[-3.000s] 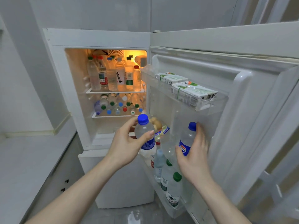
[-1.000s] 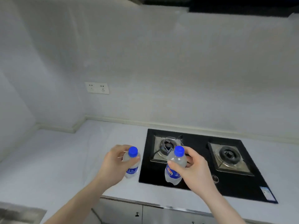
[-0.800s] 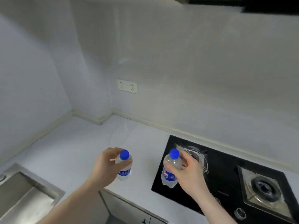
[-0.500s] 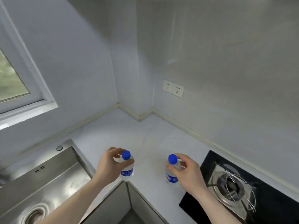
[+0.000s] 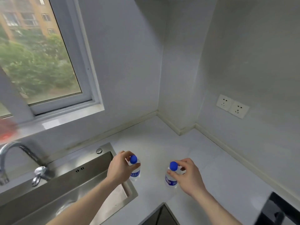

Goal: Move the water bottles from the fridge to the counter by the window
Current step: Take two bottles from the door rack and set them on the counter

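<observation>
I hold two small clear water bottles with blue caps and blue labels above the white counter. My left hand grips the left bottle round its upper body, just right of the sink's edge. My right hand grips the right bottle near its neck, fingers curled behind the cap. Both bottles are upright. Whether their bases touch the counter I cannot tell. The window is up on the left. The fridge is out of view.
A steel sink with a chrome tap lies at the left under the window. A double wall socket is on the right wall. The black hob's corner shows at the bottom right. A blurred red object sits on the window sill.
Since the fridge, I have turned left past the hob to the corner counter. The window and sink have come into view. Both hands still hold their bottles, now lower over the counter.
</observation>
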`<state>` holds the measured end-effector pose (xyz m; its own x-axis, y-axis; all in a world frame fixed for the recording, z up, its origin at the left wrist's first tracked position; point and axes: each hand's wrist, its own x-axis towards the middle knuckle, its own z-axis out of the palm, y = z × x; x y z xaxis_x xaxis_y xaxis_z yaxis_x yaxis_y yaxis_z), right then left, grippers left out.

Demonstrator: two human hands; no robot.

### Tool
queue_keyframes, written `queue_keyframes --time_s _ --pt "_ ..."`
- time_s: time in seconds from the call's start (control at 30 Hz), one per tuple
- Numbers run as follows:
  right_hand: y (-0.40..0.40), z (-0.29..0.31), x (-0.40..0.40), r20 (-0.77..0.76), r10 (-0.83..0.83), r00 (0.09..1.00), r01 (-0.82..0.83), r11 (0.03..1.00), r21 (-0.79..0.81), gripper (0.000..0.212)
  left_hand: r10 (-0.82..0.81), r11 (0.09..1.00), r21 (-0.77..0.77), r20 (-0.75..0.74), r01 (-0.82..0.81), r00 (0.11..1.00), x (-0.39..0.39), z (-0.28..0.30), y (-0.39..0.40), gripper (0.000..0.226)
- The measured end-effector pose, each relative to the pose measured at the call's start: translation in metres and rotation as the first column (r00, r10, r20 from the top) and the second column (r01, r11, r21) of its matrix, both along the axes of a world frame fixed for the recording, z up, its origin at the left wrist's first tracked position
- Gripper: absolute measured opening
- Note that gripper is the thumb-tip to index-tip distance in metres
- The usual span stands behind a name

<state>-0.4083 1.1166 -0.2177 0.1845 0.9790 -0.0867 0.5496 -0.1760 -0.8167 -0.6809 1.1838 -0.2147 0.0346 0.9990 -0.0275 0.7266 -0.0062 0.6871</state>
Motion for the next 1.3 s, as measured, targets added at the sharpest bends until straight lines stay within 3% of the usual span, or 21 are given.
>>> queue_keyframes --time_s 0.23,0.4,0.87,1.3 --pt "0.068 -0.015 -0.049 0.053 -0.017 0.998 0.019 0.999 -0.043 0.030 -0.012 0.999 -0.040 -0.056 0.009 0.998 -0.038 -0.015 0.066 0.022" --pt "0.112 -0.019 -0.070 0.070 0.012 0.997 -0.008 0.998 -0.057 0.028 0.024 0.997 -0.077 -0.015 -0.025 1.000 -0.052 -0.024 0.104 0.017" --pt "0.230 -0.019 -0.078 0.105 0.132 0.986 -0.125 0.990 -0.064 0.023 0.130 0.988 -0.080 -0.055 -0.134 0.990 -0.062 -0.026 0.213 0.020" --pt "0.331 -0.047 -0.102 0.138 0.218 0.966 -0.202 0.972 -0.122 0.026 0.206 0.967 -0.124 -0.138 -0.224 0.969 -0.080 -0.065 0.286 0.024"
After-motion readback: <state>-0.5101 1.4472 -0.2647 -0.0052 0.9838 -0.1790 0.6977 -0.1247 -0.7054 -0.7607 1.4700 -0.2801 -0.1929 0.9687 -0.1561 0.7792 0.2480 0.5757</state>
